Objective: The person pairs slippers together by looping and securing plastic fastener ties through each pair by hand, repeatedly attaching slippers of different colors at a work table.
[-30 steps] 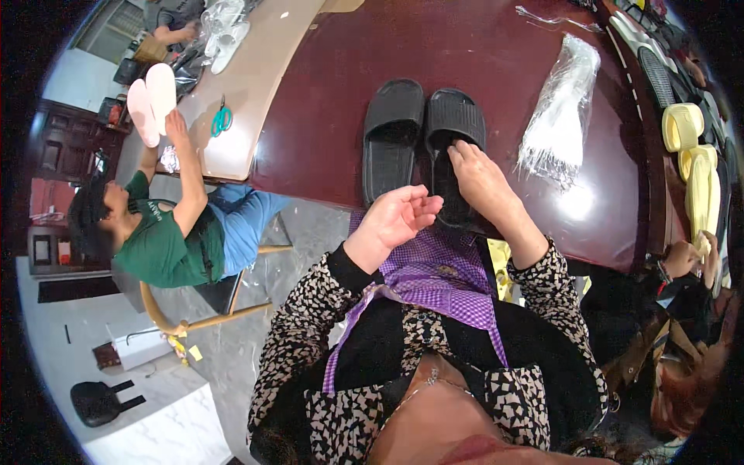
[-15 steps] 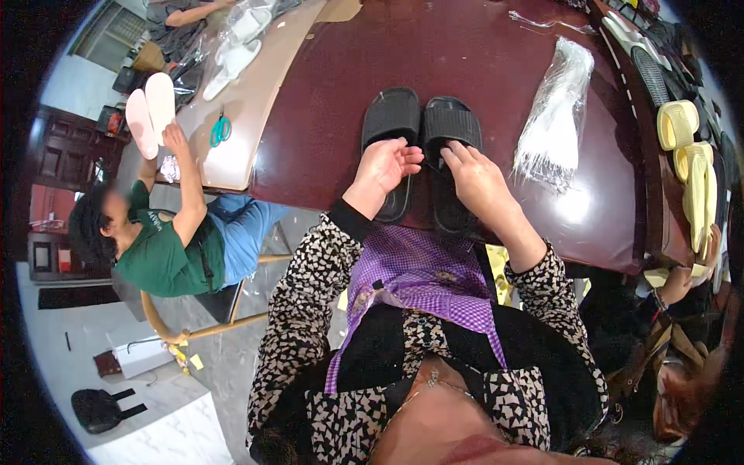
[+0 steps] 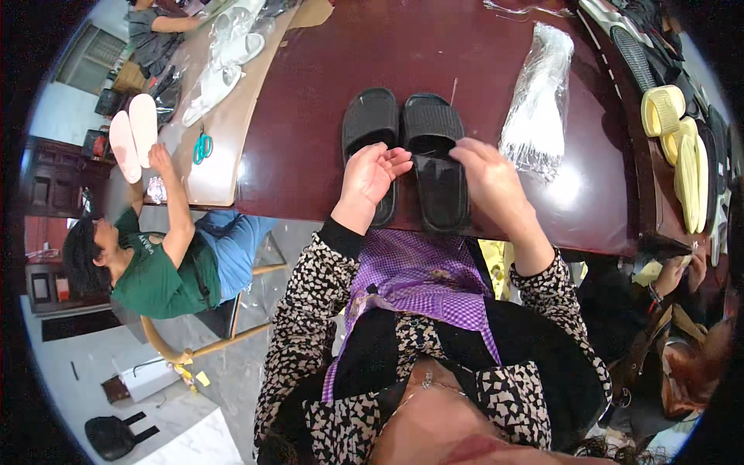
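A pair of black slide slippers lies side by side at the table's near edge, toes pointing away from me. My left hand rests over the left slipper, just below its strap, fingers loosely curled and a little apart, with nothing visible in them. My right hand is beside the right edge of the right slipper, its fingertips drawn together near the strap and slightly blurred. A thin pale strand shows beyond that slipper's toe; whether it reaches my fingers I cannot tell.
A clear-wrapped bundle of white strands lies right on the dark red table. Yellow slides line the right side. Left are teal scissors, white wrapped slippers and a co-worker in green holding pink slippers.
My right hand has moved off the right slipper's strap to its right side, uncovering the footbed. My left hand stays by the left slipper. The whole view has shifted slightly.
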Demonstrator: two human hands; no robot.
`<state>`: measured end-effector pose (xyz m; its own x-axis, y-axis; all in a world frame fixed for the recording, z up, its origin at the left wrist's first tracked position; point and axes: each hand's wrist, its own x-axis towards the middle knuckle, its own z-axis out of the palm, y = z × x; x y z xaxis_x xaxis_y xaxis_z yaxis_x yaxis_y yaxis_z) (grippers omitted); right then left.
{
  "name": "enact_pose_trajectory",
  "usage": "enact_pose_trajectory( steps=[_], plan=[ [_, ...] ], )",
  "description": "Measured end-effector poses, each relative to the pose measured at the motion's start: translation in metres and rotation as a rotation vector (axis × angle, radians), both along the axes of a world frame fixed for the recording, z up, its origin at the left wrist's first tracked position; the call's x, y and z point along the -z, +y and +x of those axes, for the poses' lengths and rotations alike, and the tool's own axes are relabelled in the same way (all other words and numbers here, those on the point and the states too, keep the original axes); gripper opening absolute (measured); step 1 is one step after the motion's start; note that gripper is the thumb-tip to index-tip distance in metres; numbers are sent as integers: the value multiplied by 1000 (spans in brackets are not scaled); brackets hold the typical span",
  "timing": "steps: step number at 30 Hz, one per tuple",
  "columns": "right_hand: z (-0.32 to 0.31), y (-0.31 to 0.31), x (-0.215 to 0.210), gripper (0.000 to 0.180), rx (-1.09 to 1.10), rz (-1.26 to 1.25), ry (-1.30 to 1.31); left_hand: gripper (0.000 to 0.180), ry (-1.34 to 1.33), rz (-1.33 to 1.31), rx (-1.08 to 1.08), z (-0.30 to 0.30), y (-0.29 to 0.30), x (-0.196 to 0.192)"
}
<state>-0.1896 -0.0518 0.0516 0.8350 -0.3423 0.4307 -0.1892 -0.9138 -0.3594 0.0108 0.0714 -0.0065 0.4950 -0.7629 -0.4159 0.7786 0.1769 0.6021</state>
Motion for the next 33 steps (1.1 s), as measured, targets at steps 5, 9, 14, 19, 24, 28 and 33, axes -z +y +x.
enact_pose_trajectory(
  steps=[5,9,14,19,24,28,33],
  plan=[
    [26,-60,8,21,198,279,-149,10,-7,-3,2,-2,-2,2],
    [77,-93,22,25,351,270,152,10,-57,-1,6,4,-1,4],
    [112,-109,35,26,351,341,209,13,-122,33,-7,11,-2,3],
    [138,-111,44,22,178,476,-51,12,-109,56,-55,11,-6,4],
    [178,-71,6,15,-92,733,-55,11,-108,43,-81,16,-3,10],
    [215,-74,19,13,-285,590,98,11,-82,21,-65,14,-9,9],
    [235,-53,27,13,-315,571,213,11,-60,-6,-82,14,-6,8]
  ],
)
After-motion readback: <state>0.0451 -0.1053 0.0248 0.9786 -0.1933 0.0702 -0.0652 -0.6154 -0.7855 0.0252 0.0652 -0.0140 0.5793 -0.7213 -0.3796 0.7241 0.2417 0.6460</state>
